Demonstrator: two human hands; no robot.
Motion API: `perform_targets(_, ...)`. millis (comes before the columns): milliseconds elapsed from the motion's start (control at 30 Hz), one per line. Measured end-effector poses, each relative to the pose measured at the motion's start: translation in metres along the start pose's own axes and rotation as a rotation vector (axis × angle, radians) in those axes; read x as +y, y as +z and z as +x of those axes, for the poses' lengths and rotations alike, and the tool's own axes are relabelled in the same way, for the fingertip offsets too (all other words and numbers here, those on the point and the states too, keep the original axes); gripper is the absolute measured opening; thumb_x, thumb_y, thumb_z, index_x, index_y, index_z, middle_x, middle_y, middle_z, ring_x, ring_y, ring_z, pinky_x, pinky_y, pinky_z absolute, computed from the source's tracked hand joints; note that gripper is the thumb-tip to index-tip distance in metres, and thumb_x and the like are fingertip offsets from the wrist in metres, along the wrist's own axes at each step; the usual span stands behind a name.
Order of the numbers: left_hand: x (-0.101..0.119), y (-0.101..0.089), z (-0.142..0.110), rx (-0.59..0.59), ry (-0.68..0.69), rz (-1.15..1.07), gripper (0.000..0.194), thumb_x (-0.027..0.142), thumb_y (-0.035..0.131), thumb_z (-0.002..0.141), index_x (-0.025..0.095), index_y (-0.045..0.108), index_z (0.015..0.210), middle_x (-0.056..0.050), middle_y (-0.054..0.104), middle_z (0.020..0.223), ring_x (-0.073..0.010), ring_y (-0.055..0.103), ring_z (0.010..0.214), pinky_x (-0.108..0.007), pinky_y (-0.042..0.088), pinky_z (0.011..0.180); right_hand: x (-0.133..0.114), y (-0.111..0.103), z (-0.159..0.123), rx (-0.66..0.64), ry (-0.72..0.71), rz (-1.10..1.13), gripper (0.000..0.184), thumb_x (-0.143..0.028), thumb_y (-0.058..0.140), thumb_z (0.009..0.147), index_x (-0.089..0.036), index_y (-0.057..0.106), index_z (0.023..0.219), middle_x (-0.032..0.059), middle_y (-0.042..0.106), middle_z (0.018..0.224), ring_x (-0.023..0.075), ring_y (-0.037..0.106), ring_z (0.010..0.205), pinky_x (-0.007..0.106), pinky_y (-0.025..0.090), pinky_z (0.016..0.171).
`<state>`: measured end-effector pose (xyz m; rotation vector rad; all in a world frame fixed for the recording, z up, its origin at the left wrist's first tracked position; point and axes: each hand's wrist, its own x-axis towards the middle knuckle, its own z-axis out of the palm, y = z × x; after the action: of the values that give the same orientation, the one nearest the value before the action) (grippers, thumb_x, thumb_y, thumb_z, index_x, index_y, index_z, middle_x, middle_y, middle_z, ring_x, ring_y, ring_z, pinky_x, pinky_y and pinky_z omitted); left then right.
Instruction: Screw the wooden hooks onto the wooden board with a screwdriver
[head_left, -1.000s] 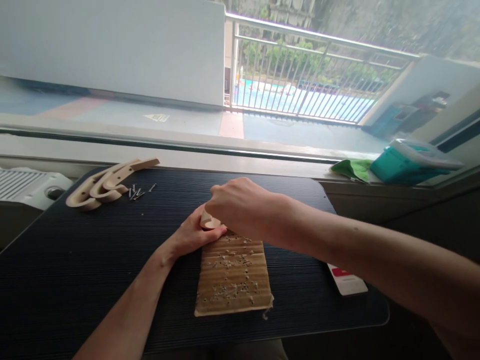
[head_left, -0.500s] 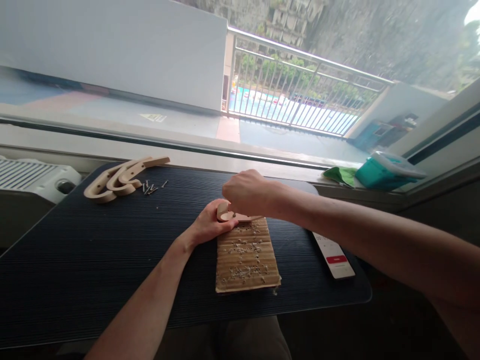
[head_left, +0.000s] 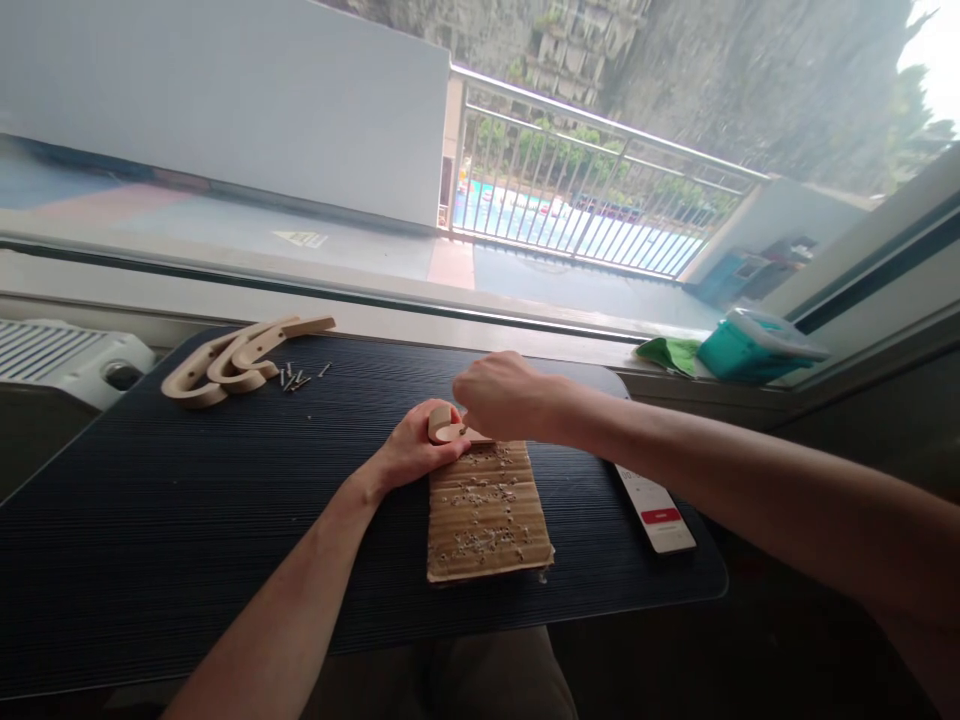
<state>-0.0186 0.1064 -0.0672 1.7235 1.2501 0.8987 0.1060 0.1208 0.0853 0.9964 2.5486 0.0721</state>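
Note:
My left hand (head_left: 417, 440) is closed around the curved end of a pale wooden hook (head_left: 441, 422), its thumb along the near edge. The hook lies over the far end of a corrugated cardboard block (head_left: 487, 530), which is pitted with many small holes. Just above the hook, my right hand (head_left: 496, 388) is curled into a fist, fingers turned down and away from me. Whatever it grips is hidden. A small dark spot, a hole or a screw, shows on the hook beside the fingertips.
Two more wooden hooks (head_left: 217, 365) lie at the table's (head_left: 225, 530) far left, with several loose screws (head_left: 296, 380) beside them. A phone (head_left: 660, 515) rests at the right. A teal container (head_left: 754, 345) and a green cloth (head_left: 667, 354) sit on the window sill.
The view has shifted slightly, so the table things appear a little further left. My right fist has turned a little over the hook. My left hand keeps its hold.

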Motion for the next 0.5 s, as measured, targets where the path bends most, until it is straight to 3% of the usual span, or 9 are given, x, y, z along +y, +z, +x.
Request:
perform_targets(133,-0.003,0.0,0.0,-0.008,0.034,-0.03,0.034,0.036,0.065,0.068,0.018,0.056,0.094,-0.003,0.065,0.088,-0.019,0.061,0.082,-0.031,0.05,0.073,0.004,-0.006,0.0,-0.018,0.021,0.013,0.022,-0.023,0.054,0.079,-0.013,0.07,0.089,0.0118,0.07,0.079,0.0198,0.062,0.074,0.028,0.038,0.056)
perform_targets(267,-0.004,0.0,0.0,-0.004,0.041,-0.011,0.03,0.035,0.065,0.068,0.019,0.057,0.092,-0.002,0.065,0.088,-0.0193,0.061,0.082,-0.031,0.05,0.074,0.002,-0.014,-0.004,-0.099,-0.037,-0.061,0.02,-0.013,0.056,0.074,-0.015,0.07,0.088,0.009,0.07,0.081,0.0185,0.061,0.073,0.028,0.038,0.057)
perform_targets(367,-0.006,0.001,0.0,0.011,0.033,0.013,0.029,0.036,0.066,0.067,0.019,0.056,0.089,-0.002,0.065,0.087,-0.0195,0.061,0.083,-0.03,0.049,0.073,0.0,-0.012,-0.005,-0.082,-0.061,-0.092,0.021,-0.007,0.052,0.076,-0.013,0.07,0.085,0.0098,0.07,0.08,0.0175,0.061,0.074,0.028,0.039,0.059)
perform_targets(500,-0.004,0.0,0.001,-0.002,0.04,0.008,0.028,0.035,0.066,0.067,0.019,0.056,0.088,-0.002,0.063,0.086,-0.0182,0.06,0.08,-0.029,0.048,0.072,0.002,-0.005,0.002,-0.05,-0.004,0.017,0.017,-0.012,0.055,0.076,-0.012,0.071,0.08,0.0111,0.07,0.076,0.0174,0.062,0.073,0.028,0.041,0.061)
